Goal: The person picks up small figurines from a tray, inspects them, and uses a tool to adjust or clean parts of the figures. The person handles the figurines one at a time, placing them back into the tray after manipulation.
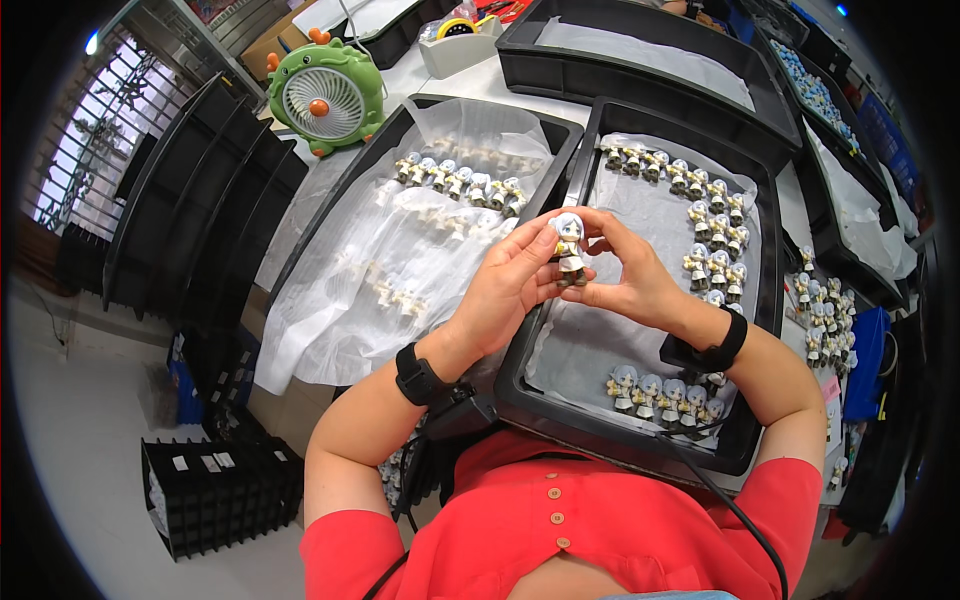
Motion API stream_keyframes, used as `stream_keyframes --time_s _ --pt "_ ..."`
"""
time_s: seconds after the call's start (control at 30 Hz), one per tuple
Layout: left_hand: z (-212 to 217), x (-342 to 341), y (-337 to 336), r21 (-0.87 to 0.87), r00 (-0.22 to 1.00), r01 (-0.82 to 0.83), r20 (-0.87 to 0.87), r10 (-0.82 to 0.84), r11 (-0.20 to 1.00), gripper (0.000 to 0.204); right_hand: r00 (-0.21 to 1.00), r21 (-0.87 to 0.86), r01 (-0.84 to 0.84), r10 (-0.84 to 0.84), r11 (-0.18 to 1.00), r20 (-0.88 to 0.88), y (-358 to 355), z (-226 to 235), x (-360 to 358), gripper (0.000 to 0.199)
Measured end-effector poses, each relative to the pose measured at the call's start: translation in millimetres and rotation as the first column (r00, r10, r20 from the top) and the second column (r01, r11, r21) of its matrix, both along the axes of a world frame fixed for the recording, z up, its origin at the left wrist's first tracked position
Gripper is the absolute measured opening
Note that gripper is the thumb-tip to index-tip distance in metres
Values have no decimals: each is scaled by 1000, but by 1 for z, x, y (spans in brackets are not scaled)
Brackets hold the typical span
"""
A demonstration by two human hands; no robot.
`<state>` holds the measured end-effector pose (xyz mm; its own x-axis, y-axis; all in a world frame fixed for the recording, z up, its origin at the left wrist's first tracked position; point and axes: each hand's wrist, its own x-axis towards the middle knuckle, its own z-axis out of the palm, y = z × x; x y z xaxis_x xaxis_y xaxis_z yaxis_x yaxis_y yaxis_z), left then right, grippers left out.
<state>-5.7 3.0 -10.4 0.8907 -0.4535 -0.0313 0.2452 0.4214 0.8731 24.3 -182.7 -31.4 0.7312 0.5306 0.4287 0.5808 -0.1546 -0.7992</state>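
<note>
A small figurine [570, 250] with pale lilac hair, a white outfit and dark boots is held upright between both hands, above the gap between two black trays. My left hand [510, 280] grips it from its left side, thumb near the head. From the other side my right hand [635, 275] closes round it, fingers by the head and thumb near the feet. Below my right hand lies the right tray [515, 385], lined with white sheet and holding rows of like figurines [715, 225]. The left tray [425, 100] has more figurines [460, 183], some under thin white sheets [330, 320].
A green fan [325, 100] stands behind the left tray. Another black tray [640, 85] sits at the back, near a tape dispenser [460, 45]. More figurines [827, 320] crowd the table at the right. Black trays [190, 190] lean on the left; a black crate [215, 490] rests on the floor.
</note>
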Motion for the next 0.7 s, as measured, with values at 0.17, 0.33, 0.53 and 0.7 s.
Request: stream_keyframes --time_s 0.17,0.33,0.53,0.7 --pt "0 -1 0 24 1000 -27 -8 27 999 47 1000 27 11 -12 1000 10 0 3 -2 68" --pt "-3 -2 0 41 995 -97 -24 98 994 42 995 29 49 -51 998 90 -2 11 -2 66" --pt "-5 -3 0 142 994 -109 28 107 984 39 962 6 75 -74 997 263 1 11 -4 65" --pt "-5 -6 -5 211 987 -133 113 111 969 42 894 -58 171 -131 984 429 5 11 -10 66"
